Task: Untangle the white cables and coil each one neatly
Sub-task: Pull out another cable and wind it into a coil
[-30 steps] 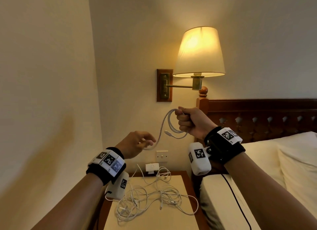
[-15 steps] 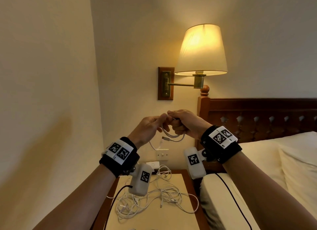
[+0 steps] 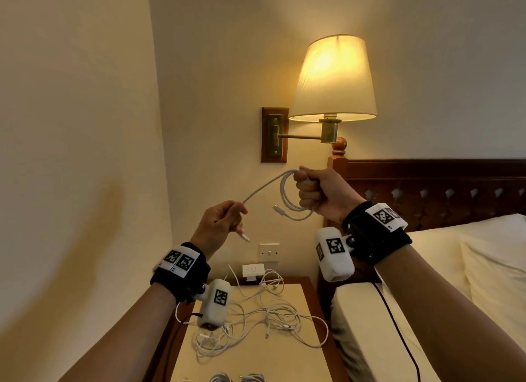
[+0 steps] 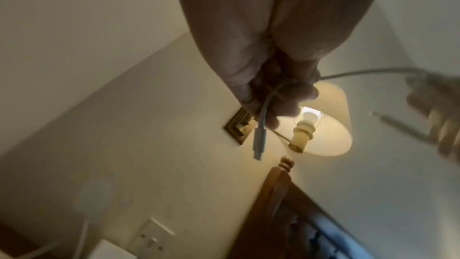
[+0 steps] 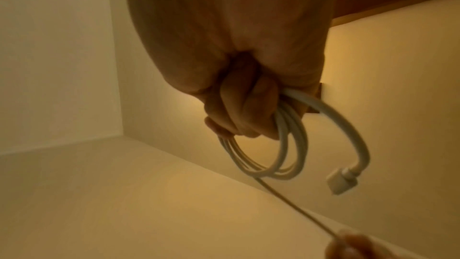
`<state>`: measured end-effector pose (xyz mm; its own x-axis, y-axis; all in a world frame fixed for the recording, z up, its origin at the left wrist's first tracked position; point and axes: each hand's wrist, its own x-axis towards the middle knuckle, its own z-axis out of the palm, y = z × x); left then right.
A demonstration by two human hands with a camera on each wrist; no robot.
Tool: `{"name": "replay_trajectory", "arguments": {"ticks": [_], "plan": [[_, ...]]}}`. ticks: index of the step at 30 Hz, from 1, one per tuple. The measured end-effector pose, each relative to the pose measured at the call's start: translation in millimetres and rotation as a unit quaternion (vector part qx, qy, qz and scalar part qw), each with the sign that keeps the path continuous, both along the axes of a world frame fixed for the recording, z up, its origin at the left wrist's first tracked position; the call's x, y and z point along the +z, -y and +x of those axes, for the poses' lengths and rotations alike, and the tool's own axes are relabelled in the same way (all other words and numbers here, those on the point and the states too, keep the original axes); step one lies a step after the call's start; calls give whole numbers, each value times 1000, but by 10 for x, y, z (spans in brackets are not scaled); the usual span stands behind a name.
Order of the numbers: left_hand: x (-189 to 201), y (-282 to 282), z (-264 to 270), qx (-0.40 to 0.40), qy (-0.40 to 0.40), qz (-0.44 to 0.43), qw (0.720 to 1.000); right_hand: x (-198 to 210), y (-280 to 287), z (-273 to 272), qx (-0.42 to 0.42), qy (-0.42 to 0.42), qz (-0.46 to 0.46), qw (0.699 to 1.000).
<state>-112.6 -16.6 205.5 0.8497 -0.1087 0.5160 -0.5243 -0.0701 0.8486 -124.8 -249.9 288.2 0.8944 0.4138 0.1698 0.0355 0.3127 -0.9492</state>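
Nearest to us, at the bottom edge of the head view, the ends of two coiled cables (image 3: 237, 377) peek in on the nightstand (image 3: 293, 361), and just beyond them a loose tangle of white cables (image 3: 264, 322) sprawls across the pale top, some strands reaching back to a small white charger (image 3: 253, 270) against the wall under a wall switch (image 3: 269, 252). Above that tangle we hold one white cable (image 3: 267, 186) in the air between both hands. Our left hand (image 3: 217, 225) has its fingers curled around the free end, pinching it so that the plug (image 3: 245, 237) hangs down below the fingers; the left wrist view shows the same plug (image 4: 259, 141) dangling past the fingertips. From there the cable rises in a slack arc to our right hand (image 3: 321, 194), which is clenched in a fist around several finished loops (image 3: 290, 208); the right wrist view shows the loops (image 5: 281, 157) bunched under the curled fingers, with the other connector (image 5: 342, 182) sticking out of the bundle. The hands are well apart. Beyond them a lit wall lamp (image 3: 334, 77) glows beside the dark wooden headboard (image 3: 441, 188), with the bed (image 3: 427, 282) on our right.
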Motion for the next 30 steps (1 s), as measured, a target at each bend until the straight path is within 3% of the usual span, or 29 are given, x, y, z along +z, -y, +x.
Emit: {"name": "replay_trajectory", "arguments": {"ticks": [4,6,9,12,15,22,26,30], "plan": [[-226,-40,113,39,-4,104,994,-59,-48,4,6,-11,18,1000],[-255,-26,152,86,-16,110,990,-85,-90,10,16,-18,34,999],[-96,43,143,111,-67,-23,991,-132,-164,3,38,-29,54,997],[182,160,94,55,-112,-194,973,-162,-251,-12,61,-36,67,995],[412,243,-21,5,-128,-248,960,-153,-313,-32,73,-34,69,994],[471,320,-203,-103,-173,-172,964,-127,-336,-7,64,-21,50,996],[498,386,-313,-76,-185,-132,971,-105,-326,12,27,3,21,999],[538,497,-391,10,-100,-15,995,-53,-361,10,-10,42,-21,999]]}}
